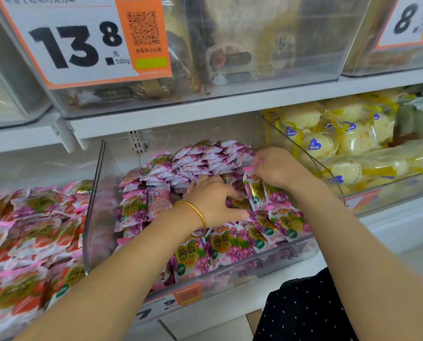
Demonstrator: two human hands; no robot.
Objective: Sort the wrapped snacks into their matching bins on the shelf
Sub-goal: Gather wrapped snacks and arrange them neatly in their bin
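A clear plastic bin (92, 200) on the middle shelf is piled with purple grape jelly pouches (205, 158). My left hand (212, 200), a gold bangle on its wrist, lies in the middle of the pile with its fingers curled down among the pouches; what the fingers hold is hidden. My right hand (276, 168) is at the bin's right side and pinches the top of an upright purple pouch (254, 190). One pink pouch (157, 199) with a barcode lies among the purple ones, left of my left hand.
The bin to the left holds red strawberry jelly pouches (28, 232). The bin to the right holds yellow wrapped cakes (341, 141). Above, a shelf carries clear bins with a 13.8 price sign (77, 43). Orange price labels (188, 295) run along the lower bin front.
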